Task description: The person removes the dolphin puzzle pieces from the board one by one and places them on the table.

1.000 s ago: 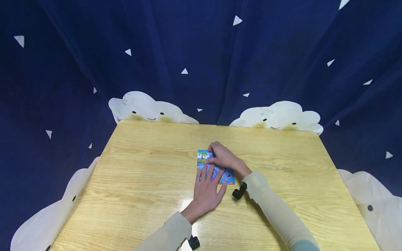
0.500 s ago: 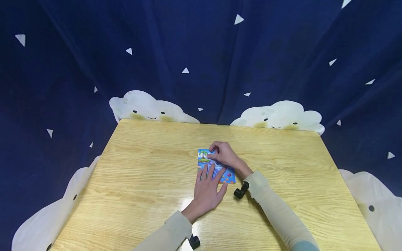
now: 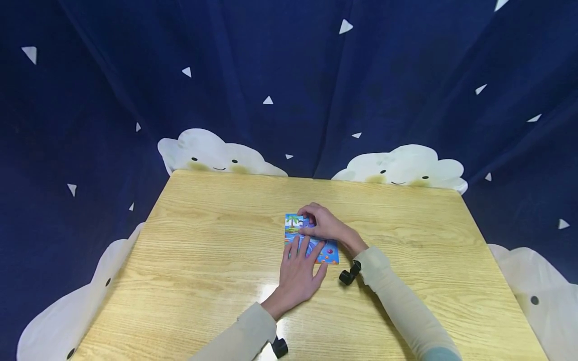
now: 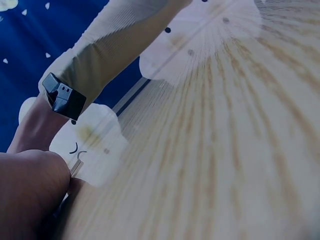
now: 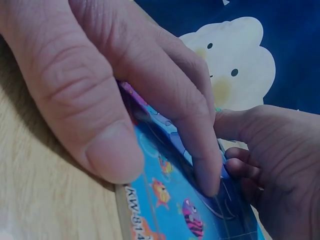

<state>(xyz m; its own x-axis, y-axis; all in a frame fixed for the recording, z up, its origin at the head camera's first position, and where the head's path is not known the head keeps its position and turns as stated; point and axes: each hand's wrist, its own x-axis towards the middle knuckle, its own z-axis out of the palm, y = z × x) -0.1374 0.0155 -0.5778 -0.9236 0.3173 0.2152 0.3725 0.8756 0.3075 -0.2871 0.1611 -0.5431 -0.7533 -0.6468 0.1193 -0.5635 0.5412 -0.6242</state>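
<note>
Wooden table; picture board lies beneath left hand, fingers spread; right hand curls over board's far side, hold unclear.

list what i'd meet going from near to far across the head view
Left sleeve, left hand, blue picture board, far table edge, dark blue curtain. The right hand overlaps the board, so it is left out.
</note>
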